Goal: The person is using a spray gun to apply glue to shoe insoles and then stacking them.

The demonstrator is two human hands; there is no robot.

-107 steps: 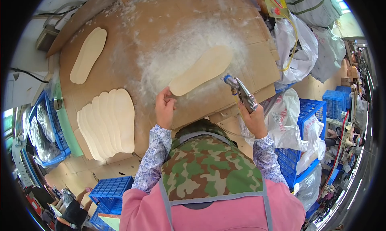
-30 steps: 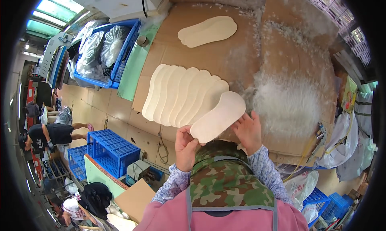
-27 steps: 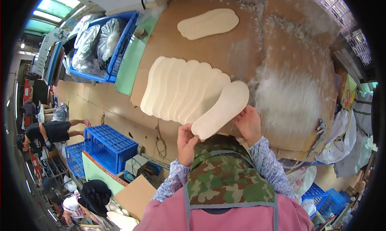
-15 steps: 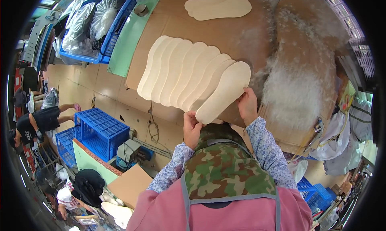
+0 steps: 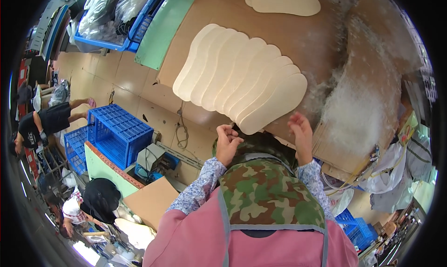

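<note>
Several pale beige insoles lie overlapped in a fanned row on a brown cardboard-covered table. The nearest insole rests at the row's right end. My left hand hovers just below that insole with fingers curled and nothing in it. My right hand is beside the insole's near edge, fingers spread, holding nothing. A separate insole lies at the far edge of the table.
White fluffy residue coats the table at the right. A spray gun hangs at the table's right edge. Blue crates stand on the floor at left, with other people beyond. Bagged goods fill a blue crate at top left.
Both hands held an insole and laid it onto the right end of the fanned row. They have now let go and pulled back slightly.
</note>
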